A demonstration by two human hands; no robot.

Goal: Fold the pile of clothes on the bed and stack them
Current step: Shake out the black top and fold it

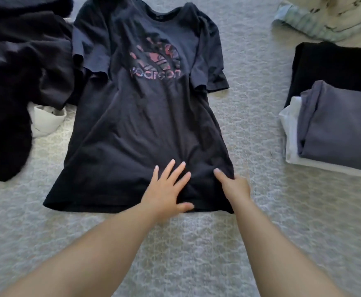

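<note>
A black T-shirt (145, 116) with a reddish printed logo lies spread face up on the grey patterned bed (250, 108), collar away from the person and hem nearest. Its left sleeve is folded in over the chest; the right sleeve lies out flat. The left hand (166, 189) rests palm down on the lower middle of the shirt, fingers spread and straight, thumb at the hem. The right hand (233, 185) sits at the shirt's lower right corner, fingers curled and pinching a bunched fold of the cloth. To the left of the shirt lies a heap of unfolded dark clothes (14, 82), touching its sleeve, with a white garment (44, 121) showing beneath. To the right, well apart, stands a stack of folded clothes (336, 116): grey on top, white under it, black behind. Crumpled pale bedding (325, 16) lies at the far right corner.
</note>
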